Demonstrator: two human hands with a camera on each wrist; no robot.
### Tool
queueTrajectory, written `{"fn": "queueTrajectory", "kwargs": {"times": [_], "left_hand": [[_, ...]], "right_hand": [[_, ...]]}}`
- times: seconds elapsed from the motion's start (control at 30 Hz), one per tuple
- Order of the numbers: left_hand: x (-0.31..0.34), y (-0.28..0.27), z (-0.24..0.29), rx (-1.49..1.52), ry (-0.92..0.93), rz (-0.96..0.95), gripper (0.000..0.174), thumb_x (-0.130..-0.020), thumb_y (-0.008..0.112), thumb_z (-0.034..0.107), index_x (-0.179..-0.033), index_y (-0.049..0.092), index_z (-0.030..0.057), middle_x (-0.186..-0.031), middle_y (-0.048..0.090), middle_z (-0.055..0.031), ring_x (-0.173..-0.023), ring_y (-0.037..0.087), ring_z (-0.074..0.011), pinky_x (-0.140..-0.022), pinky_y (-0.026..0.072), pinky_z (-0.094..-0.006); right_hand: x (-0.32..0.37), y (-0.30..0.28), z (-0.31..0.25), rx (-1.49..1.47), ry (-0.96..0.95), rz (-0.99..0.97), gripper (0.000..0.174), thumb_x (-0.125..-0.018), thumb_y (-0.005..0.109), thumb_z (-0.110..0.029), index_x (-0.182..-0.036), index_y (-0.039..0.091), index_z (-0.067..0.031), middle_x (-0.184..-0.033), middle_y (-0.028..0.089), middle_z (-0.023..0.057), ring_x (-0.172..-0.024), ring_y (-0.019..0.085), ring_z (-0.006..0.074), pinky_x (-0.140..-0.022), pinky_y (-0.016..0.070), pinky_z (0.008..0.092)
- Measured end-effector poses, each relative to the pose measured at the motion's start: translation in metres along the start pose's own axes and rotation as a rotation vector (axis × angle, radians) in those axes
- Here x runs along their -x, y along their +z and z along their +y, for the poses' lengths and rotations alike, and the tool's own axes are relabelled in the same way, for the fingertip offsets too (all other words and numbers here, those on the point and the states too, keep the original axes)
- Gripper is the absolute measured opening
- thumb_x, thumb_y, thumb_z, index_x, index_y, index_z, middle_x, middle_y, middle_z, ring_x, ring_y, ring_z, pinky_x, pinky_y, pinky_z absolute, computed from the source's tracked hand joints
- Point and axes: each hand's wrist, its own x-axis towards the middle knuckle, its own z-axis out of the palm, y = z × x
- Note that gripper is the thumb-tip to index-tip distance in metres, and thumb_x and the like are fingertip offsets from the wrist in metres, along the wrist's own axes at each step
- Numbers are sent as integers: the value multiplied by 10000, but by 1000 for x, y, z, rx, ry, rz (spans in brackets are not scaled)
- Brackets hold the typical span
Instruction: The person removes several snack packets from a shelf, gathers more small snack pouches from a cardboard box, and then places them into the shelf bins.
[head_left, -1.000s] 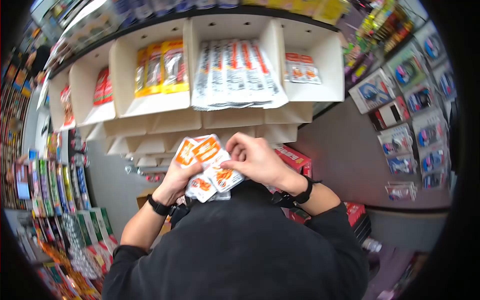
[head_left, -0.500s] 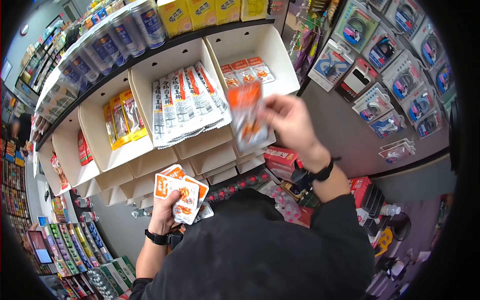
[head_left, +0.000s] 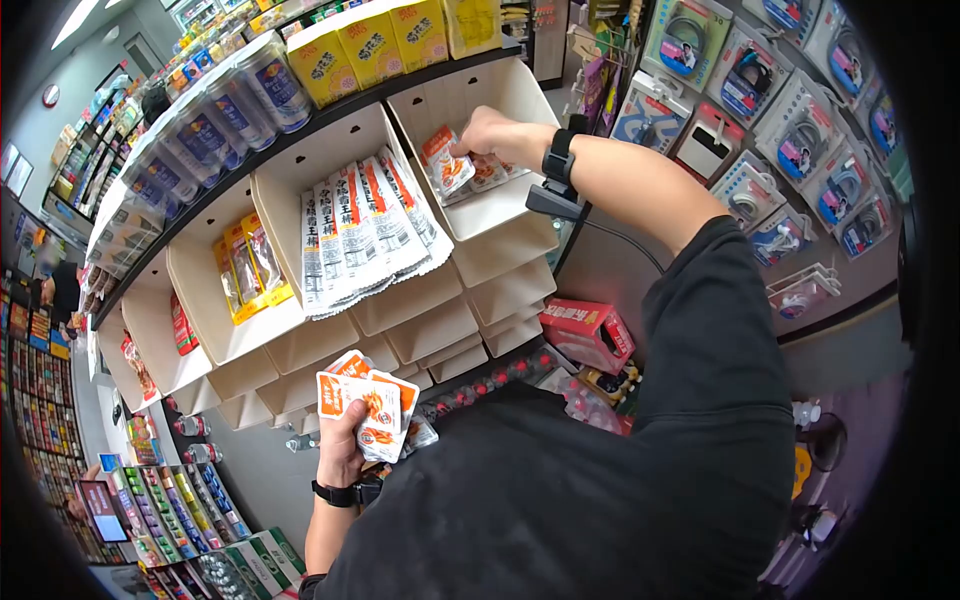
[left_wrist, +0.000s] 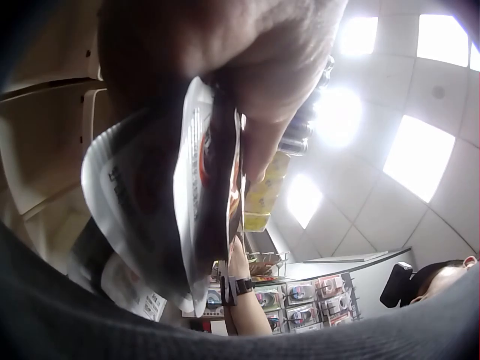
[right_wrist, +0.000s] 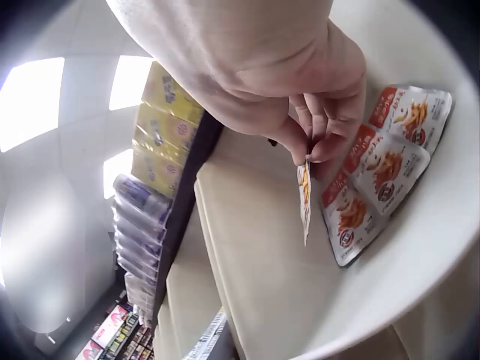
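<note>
My left hand (head_left: pixel 341 447) grips a fanned bunch of white-and-orange snack packets (head_left: pixel 381 407), thumb on top; the left wrist view shows the packets (left_wrist: pixel 150 187) edge-on under the hand (left_wrist: pixel 217 52). Inside the rightmost cream bin (head_left: pixel 500 215), my right hand (head_left: pixel 497 138) pinches one packet (head_left: pixel 446 165) by its top edge. In the right wrist view that packet (right_wrist: pixel 304 196) hangs nearly edge-on from the thumb and fingertips of the hand (right_wrist: pixel 277 82), left of several overlapping packets (right_wrist: pixel 386 169) lying in the bin.
The neighbouring bin holds long white packets (head_left: pixel 365 235); yellow-packed snacks (head_left: pixel 247 265) lie further left. Cans (head_left: pixel 235 115) and yellow cartons (head_left: pixel 370 45) line the shelf above. Carded cables (head_left: pixel 750 85) hang at the right, and a red box (head_left: pixel 588 335) stands below the bins.
My right hand has left the bunch and carried a packet up into the rightmost bin. My left hand keeps the other packets and stays low as the head view has shifted.
</note>
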Motion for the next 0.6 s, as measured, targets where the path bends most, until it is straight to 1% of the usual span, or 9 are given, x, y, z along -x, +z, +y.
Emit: {"fn": "queueTrajectory", "kwargs": {"times": [0.1, 0.13, 0.17, 0.23, 0.27, 0.4, 0.47, 0.5, 0.6], "left_hand": [[5, 2, -3, 19, 16, 22, 677, -899, 842, 229, -1434, 511, -21, -1258, 716, -168, -1088, 753, -285, -926, 650, -428], [7, 1, -4, 57, 16, 35, 642, -911, 819, 171, -1438, 508, -21, -1264, 712, -175, -1095, 750, -300, -931, 648, -448], [10, -1, -5, 93, 14, 47, 611, -922, 796, 114, -1442, 506, -21, -1269, 709, -182, -1103, 748, -314, -936, 647, -469], [12, -2, -6, 103, 19, 60, 605, -926, 790, 107, -1443, 504, -22, -1272, 708, -184, -1104, 747, -316, -935, 648, -469], [13, -2, -6, 106, 20, 63, 599, -930, 784, 100, -1443, 503, -23, -1276, 707, -185, -1106, 747, -317, -935, 648, -469], [15, -7, -8, 115, 16, 66, 598, -930, 783, 99, -1444, 502, -25, -1281, 705, -189, -1110, 746, -319, -933, 649, -470], [15, -9, -8, 111, -4, 55, 602, -930, 785, 102, -1445, 501, -26, -1278, 705, -191, -1114, 745, -320, -930, 650, -470], [15, -8, -7, 110, -4, 55, 602, -930, 785, 102, -1445, 501, -26, -1278, 705, -191, -1114, 745, -320, -930, 650, -470], [16, -8, -7, 134, -21, 47, 600, -930, 784, 101, -1444, 502, -27, -1274, 706, -191, -1109, 747, -319, -930, 649, -470]], "right_hand": [[-5, 8, 1, 89, -45, 22, 292, -855, 863, -157, -681, 710, 20, -624, 669, 143, -499, 596, 193, -465, 413, 381], [-2, 6, -1, 227, -73, 12, 323, -826, 883, -226, -739, 739, 50, -661, 701, 160, -545, 658, 225, -521, 494, 393], [-2, 6, -1, 233, -80, 2, 323, -826, 883, -226, -739, 739, 50, -661, 701, 160, -545, 658, 225, -521, 494, 393], [0, 5, 0, 509, -213, -13, 402, -797, 898, -290, -819, 757, 85, -771, 748, 210, -706, 749, 298, -669, 581, 407], [1, 7, -1, 592, -224, -3, 451, -786, 904, -305, -898, 760, 107, -907, 763, 261, -909, 767, 376, -829, 602, 424], [-2, 9, -2, 696, -286, 2, 448, -787, 909, -303, -919, 764, 99, -985, 758, 278, -983, 748, 409, -876, 591, 446], [-10, 12, 3, 660, -300, 126, 328, -772, 907, -260, -822, 785, 40, -840, 760, 239, -872, 768, 374, -794, 605, 435], [-13, 11, 2, 659, -300, 126, 328, -772, 907, -260, -822, 785, 40, -840, 760, 239, -872, 768, 374, -794, 605, 435], [-18, 7, 1, 623, -299, 54, 368, -772, 919, -275, -851, 779, 56, -934, 759, 265, -944, 755, 412, -821, 602, 453]]}}
